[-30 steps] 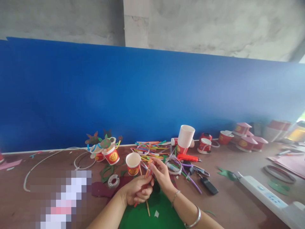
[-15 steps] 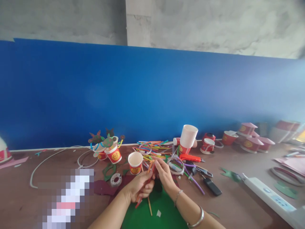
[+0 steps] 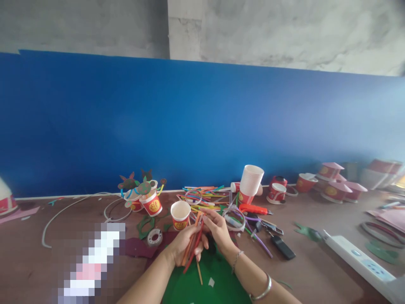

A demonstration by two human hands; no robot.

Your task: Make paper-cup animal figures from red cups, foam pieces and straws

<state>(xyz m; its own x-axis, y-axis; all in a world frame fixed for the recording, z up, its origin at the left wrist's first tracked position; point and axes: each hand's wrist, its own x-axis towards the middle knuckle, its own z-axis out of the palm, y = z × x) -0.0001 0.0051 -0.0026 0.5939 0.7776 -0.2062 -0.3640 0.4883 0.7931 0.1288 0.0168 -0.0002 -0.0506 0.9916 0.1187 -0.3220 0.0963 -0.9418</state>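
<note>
Now the left hand point(image 3: 186, 247) curls half-closed around a bundle of thin orange and red plastic straws point(image 3: 193, 242), just below a red-and-white paper cup point(image 3: 180, 215), while the right hand point(image 3: 218, 232) pinches the bundle's upper ends. Compared with the earlier view, the straws fan wider and show more below the left palm. The left forearm point(image 3: 148, 283) and right forearm point(image 3: 253, 274) angle inward, above a green felt sheet point(image 3: 205, 289).
</note>
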